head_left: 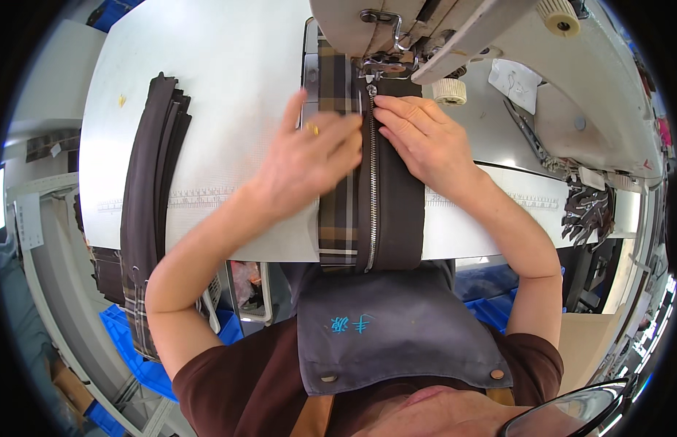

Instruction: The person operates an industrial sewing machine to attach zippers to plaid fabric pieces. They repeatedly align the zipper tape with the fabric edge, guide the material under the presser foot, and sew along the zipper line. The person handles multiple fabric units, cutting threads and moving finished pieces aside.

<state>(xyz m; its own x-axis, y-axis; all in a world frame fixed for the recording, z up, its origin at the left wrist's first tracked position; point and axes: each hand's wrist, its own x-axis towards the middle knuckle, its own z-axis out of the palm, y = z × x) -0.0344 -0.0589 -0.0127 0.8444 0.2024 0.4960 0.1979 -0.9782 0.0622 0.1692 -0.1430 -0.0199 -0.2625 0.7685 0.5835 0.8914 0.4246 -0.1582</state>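
A dark brown fabric panel (400, 218) with a long metal zipper (372, 193) and a plaid strip (338, 218) along its left lies lengthwise under the sewing machine's presser foot (373, 73). My right hand (426, 142) has its fingertips pressed together on the zipper's upper part, just below the pull (371, 90). My left hand (309, 153), blurred by motion, is over the plaid strip, with one finger raised and the others bent toward the zipper; what they hold, if anything, is unclear.
The white table (229, 80) bears a printed ruler (200, 195) and a stack of dark strips (145, 167) at left. Scissors (528, 127) and a pile of small dark pieces (582, 211) are at right. Blue bins (127, 342) are below.
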